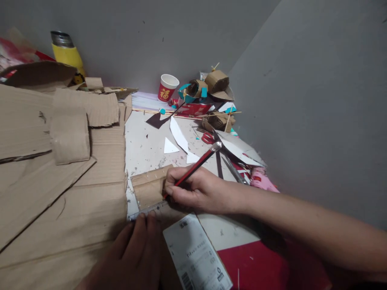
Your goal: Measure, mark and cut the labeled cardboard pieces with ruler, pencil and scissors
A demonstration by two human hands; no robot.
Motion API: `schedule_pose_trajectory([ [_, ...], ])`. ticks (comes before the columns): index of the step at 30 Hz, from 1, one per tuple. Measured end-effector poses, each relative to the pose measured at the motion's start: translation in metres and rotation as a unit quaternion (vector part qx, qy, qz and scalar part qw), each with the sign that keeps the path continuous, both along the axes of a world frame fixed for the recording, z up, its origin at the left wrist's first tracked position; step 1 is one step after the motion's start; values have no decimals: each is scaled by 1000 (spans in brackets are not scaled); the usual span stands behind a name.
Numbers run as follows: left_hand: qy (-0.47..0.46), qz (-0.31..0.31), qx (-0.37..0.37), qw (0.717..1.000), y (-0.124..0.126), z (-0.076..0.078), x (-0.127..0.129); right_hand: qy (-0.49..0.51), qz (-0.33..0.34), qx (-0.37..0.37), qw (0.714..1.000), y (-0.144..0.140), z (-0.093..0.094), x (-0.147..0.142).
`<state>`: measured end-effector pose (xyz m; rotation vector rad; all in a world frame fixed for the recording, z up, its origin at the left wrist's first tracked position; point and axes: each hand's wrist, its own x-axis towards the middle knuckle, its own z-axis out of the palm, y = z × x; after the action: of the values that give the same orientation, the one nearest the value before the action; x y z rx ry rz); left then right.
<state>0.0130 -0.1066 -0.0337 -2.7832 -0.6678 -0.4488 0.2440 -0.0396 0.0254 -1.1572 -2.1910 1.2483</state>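
Note:
My right hand (198, 189) is closed around a red-and-black pencil (193, 170), its tip low against a piece of brown cardboard (148, 188). The pencil slants up to the right. Along the cardboard's near part lies a clear ruler (151, 209). The fingertips of my left hand (137, 245) press the ruler down from the near side, and the thumb is hard to see. A white printed label (196, 253) covers part of the cardboard close by. My right hand hides some of the ruler.
Large cardboard sheets (105, 201) fill the left side. A red paper cup (167, 88), a yellow bottle (68, 54) and cardboard models (193, 90) stand at the back. Red-handled scissors (208, 137) and white paper scraps (178, 135) lie beyond my right hand. Grey walls (311, 100) border the table.

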Motion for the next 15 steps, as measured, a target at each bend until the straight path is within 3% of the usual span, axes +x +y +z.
schedule_pose_trajectory([
  [6,-7,-17,31,999,2,0,0,2,-15,7,1000,-4,-3,5],
  [15,13,-16,17,1000,-2,-12,-6,42,-48,-26,998,-9,-9,8],
])
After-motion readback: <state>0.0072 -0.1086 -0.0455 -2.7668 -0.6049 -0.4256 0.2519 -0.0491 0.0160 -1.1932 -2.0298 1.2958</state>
